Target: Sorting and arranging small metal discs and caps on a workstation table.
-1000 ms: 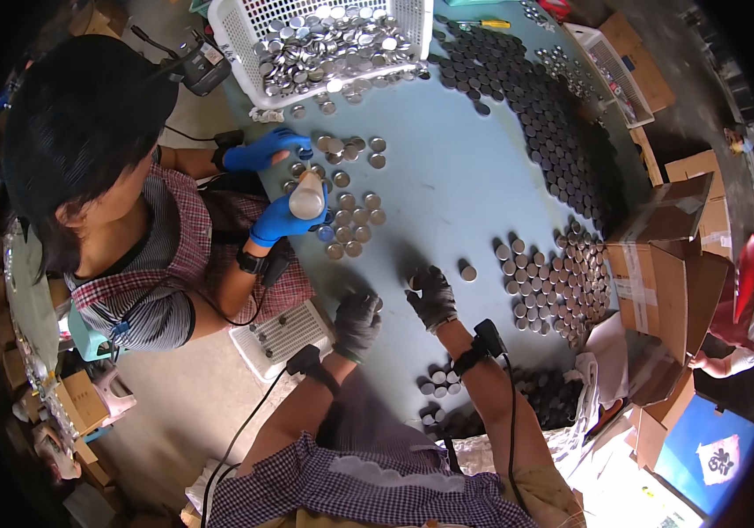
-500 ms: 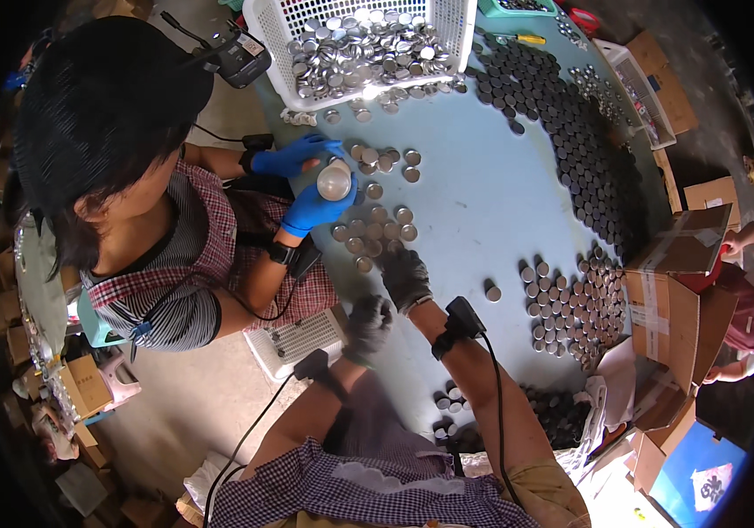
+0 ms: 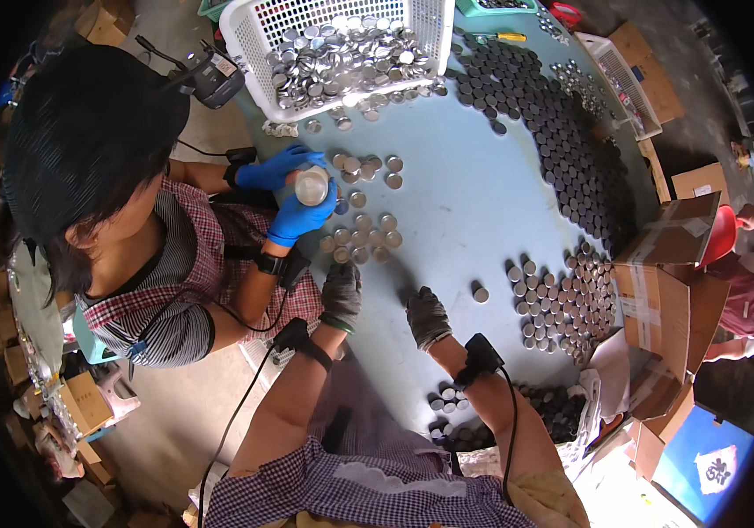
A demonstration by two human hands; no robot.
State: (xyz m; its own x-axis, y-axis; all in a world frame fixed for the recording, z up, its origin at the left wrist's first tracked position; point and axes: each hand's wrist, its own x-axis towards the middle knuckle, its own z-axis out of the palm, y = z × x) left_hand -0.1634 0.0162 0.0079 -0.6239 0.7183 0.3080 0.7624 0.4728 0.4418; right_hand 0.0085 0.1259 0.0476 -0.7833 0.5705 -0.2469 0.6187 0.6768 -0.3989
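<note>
Just beyond the grey-gloved left hand (image 3: 342, 294), whose curled fingers hold nothing, lies the cluster of small round silver metal lids (image 3: 361, 239); the empty grey-gloved right hand (image 3: 427, 315) rests farther off.

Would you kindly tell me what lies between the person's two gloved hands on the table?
In the head view, only bare blue tabletop shows between the left hand and right hand.

Single head-worn fisheye cam, looked steeply down from above, close over blue table (image 3: 474, 220), wearer's forearms entered at lower edge, edges bent toward rim, no 2nd view.
</note>
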